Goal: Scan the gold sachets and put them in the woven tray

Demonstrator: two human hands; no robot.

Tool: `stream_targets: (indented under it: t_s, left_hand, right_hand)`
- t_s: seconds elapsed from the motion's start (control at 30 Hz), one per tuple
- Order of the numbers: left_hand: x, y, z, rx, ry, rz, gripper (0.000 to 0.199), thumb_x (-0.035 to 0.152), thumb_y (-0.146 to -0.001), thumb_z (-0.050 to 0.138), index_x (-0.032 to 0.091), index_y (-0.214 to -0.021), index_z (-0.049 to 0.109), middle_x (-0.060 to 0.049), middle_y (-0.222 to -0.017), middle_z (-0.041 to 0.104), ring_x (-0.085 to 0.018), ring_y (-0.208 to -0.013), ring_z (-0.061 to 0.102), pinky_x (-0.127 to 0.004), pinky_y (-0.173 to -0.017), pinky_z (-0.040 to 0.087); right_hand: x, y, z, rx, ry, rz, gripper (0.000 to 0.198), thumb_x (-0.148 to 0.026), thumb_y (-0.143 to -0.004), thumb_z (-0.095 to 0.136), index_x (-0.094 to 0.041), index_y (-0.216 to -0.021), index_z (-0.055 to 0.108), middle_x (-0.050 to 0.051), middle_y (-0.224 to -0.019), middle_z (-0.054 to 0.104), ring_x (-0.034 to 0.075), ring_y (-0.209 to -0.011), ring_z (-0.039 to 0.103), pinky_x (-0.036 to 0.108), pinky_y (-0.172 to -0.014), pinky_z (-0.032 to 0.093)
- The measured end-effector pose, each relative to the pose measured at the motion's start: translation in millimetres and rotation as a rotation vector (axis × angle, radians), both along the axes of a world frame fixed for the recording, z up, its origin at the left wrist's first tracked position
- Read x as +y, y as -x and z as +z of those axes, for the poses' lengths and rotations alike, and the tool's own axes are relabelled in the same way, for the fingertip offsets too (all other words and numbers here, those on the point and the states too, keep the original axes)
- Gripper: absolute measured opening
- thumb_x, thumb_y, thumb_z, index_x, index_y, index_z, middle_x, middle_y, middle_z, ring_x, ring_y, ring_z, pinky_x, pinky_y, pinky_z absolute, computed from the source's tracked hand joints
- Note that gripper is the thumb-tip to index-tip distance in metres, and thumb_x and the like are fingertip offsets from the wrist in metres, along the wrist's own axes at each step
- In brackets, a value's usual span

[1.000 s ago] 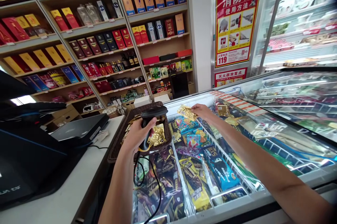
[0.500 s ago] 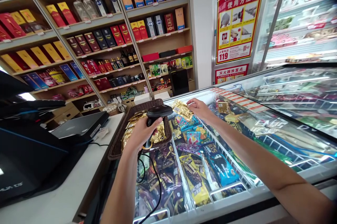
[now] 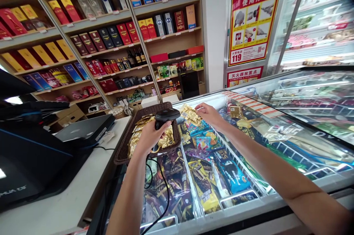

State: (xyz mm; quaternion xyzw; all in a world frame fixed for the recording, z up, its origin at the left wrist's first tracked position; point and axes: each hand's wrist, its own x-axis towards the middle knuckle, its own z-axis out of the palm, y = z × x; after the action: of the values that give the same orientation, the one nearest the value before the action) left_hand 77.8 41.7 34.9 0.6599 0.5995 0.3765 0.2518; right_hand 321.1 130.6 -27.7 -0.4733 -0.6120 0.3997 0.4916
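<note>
My left hand (image 3: 151, 135) is wrapped round the handle of a black barcode scanner (image 3: 167, 114). The scanner's head points right, toward a shiny gold packet (image 3: 190, 114). At that packet's right edge is my right hand (image 3: 209, 114), its fingers bent and closed on the foil; the fingertips are partly hidden. Beneath my left hand stands a brown woven basket (image 3: 120, 152) with several similar gold packets (image 3: 135, 140) in it. A black cable (image 3: 167, 187) trails down from the scanner over the freezer's glass.
Below lies a glass-topped chest freezer (image 3: 265, 211) with wire dividers and wrapped ice creams (image 3: 204, 189). To the left, a white counter (image 3: 69, 194) carries a dark checkout machine (image 3: 30, 161). Shelves of boxes (image 3: 105, 39) line the back, beside a red fire-hydrant poster (image 3: 253, 17).
The view has shifted slightly. Both hands, the scanner and the gold packet keep nearly the same places relative to each other.
</note>
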Motion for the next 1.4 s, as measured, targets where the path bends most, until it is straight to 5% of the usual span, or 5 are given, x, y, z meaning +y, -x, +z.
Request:
stream_targets:
  t_s: [0.37,0.67,0.8,1.07,1.4]
  left_hand:
    - [2,-4,-2.8,-0.302,-0.041,0.055,0.050,0.065,-0.071,0.068,0.017,-0.080,0.059,-0.001,-0.059,0.060,-0.013,-0.051,0.053,-0.022,-0.048,0.036]
    - [53,-123,-19.2,-0.178,-0.096,-0.054,0.050,0.067,-0.071,0.067,0.018,-0.079,0.062,-0.001,-0.056,0.062,-0.017,-0.052,0.060,-0.025,-0.050,0.043]
    - [71,-158,-26.2,-0.080,-0.096,-0.086,0.048,0.066,-0.075,0.063,0.018,-0.083,0.063,-0.002,-0.058,0.064,-0.017,-0.051,0.062,-0.025,-0.049,0.042]
    - [77,-158,-45.5,-0.092,-0.056,-0.082,0.046,0.064,-0.076,0.064,0.019,-0.081,0.063,-0.002,-0.059,0.063,-0.019,-0.056,0.064,-0.025,-0.052,0.044]
    - [24,-104,-38.7,-0.212,0.017,0.035,0.048,0.064,-0.071,0.068,0.018,-0.078,0.061,-0.001,-0.057,0.060,-0.015,-0.050,0.057,-0.023,-0.047,0.040]
  right_hand:
    - [10,90,-24,-0.330,-0.253,0.146,0.022,-0.026,-0.089,0.057,-0.021,-0.110,0.055,0.007,-0.103,0.068,0.019,-0.088,0.065,0.030,-0.080,0.048]
    - [88,-118,-79,-0.639,0.138,-0.805,0.060,-0.038,-0.088,0.056,0.002,-0.133,0.048,0.030,-0.140,0.041,0.042,-0.133,0.033,0.049,-0.107,0.027]
    - [99,-173,-104,-0.656,0.255,-0.742,0.058,-0.042,-0.087,0.056,0.001,-0.125,0.057,0.029,-0.130,0.050,0.041,-0.127,0.038,0.048,-0.103,0.032]
    - [109,-169,-109,-0.727,0.316,-0.575,0.034,-0.032,-0.075,0.065,-0.014,-0.104,0.069,0.018,-0.113,0.061,0.038,-0.110,0.054,0.043,-0.084,0.046]
    - [55,-89,-49,-0.418,-0.003,-0.265,0.031,-0.027,-0.081,0.062,-0.018,-0.111,0.065,0.008,-0.103,0.070,0.022,-0.093,0.065,0.028,-0.075,0.047]
